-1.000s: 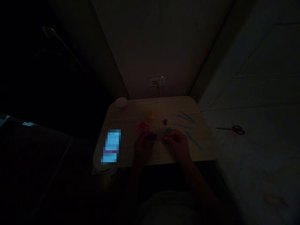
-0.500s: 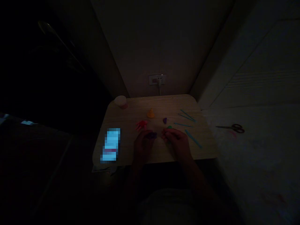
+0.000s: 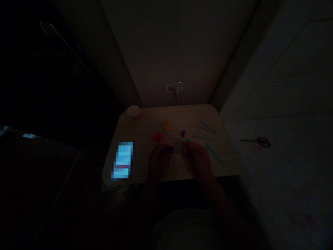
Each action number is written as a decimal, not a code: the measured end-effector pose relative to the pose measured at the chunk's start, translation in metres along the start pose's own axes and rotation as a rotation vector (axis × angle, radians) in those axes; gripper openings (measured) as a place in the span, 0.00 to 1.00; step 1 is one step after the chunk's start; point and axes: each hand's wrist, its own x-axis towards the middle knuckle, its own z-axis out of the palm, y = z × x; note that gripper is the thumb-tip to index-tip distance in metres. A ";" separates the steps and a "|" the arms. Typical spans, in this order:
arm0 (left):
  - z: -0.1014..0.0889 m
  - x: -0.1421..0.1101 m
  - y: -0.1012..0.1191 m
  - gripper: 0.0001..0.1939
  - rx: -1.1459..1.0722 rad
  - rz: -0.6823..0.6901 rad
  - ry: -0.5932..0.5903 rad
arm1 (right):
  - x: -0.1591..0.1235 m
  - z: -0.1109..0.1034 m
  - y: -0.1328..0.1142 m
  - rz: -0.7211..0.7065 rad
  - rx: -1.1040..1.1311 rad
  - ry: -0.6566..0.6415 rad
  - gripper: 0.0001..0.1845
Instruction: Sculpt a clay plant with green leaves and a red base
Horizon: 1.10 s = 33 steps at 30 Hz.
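Note:
In the dim light my left hand point(image 3: 157, 160) is curled around a dark purple lump point(image 3: 169, 150), which looks like modelling clay. My right hand point(image 3: 197, 154) sits across from it with thumb and fingers pinched together. Bits of a small green piece point(image 3: 187, 141) show at those fingertips; the rest is hidden by the hand. Just beyond the hands lie a red figure with leg-like strips point(image 3: 157, 137), an orange cone-shaped piece point(image 3: 167, 126) and a small purple piece point(image 3: 183, 133).
Several thin blue tools point(image 3: 214, 153) lie on the right of the small wooden table point(image 3: 145, 130). A lit phone point(image 3: 122, 160) is at the left, a tub point(image 3: 133, 111) at the back left corner. Scissors point(image 3: 260, 141) rest on the pale surface to the right; a wall socket point(image 3: 174, 87) is behind.
My right hand's fingers have shifted and turned slightly, and more green shows below the fingertips. My left hand stays nearly still with the purple lump. The picture is slightly darker.

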 end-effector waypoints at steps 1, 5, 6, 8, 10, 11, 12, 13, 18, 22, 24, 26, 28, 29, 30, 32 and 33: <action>0.000 0.000 0.000 0.12 0.003 0.003 0.000 | 0.000 0.000 0.000 0.006 0.017 0.000 0.20; -0.001 0.000 0.002 0.12 -0.007 0.018 0.001 | 0.002 0.001 0.000 0.051 0.114 -0.022 0.21; -0.001 0.000 0.002 0.12 -0.007 0.022 0.003 | 0.002 0.002 0.000 0.059 0.135 -0.028 0.21; 0.000 0.000 0.002 0.12 -0.003 0.030 0.008 | 0.002 0.002 0.001 0.067 0.157 -0.033 0.20; 0.000 0.000 0.001 0.12 -0.009 0.029 0.007 | 0.001 0.003 0.001 0.064 0.152 -0.034 0.20; 0.000 0.000 0.001 0.12 -0.014 0.026 0.004 | 0.001 0.003 0.001 0.059 0.144 -0.032 0.20; 0.000 -0.001 0.001 0.12 -0.019 0.023 0.003 | 0.001 0.003 0.001 0.054 0.137 -0.026 0.19; 0.001 -0.001 0.001 0.12 -0.022 0.018 0.002 | 0.001 0.003 0.000 0.048 0.131 -0.019 0.18; 0.000 -0.001 -0.001 0.12 -0.014 0.019 0.003 | 0.001 0.002 -0.001 0.023 0.016 0.013 0.11; -0.002 -0.001 -0.001 0.12 0.012 0.022 -0.014 | 0.002 0.001 0.000 -0.008 -0.005 0.008 0.18; -0.002 -0.001 0.000 0.12 0.012 0.019 -0.008 | 0.002 0.001 0.001 -0.026 0.033 -0.007 0.26; -0.002 -0.001 0.001 0.12 0.002 0.020 -0.002 | 0.002 0.001 0.001 -0.032 0.065 -0.013 0.30; -0.001 -0.001 0.001 0.12 -0.004 0.014 -0.005 | 0.002 0.001 0.000 -0.029 0.065 -0.001 0.30; -0.001 -0.001 0.001 0.12 -0.004 0.007 -0.002 | 0.002 0.002 0.000 -0.028 0.058 0.009 0.28; -0.001 -0.001 0.001 0.12 -0.005 0.001 0.001 | 0.002 0.002 0.000 -0.027 0.056 0.021 0.25; -0.001 -0.001 0.000 0.12 -0.009 0.003 -0.002 | 0.002 0.002 0.000 -0.008 0.074 0.034 0.19; -0.001 -0.001 0.000 0.12 -0.011 0.011 -0.003 | 0.003 0.002 0.000 0.005 0.090 0.038 0.16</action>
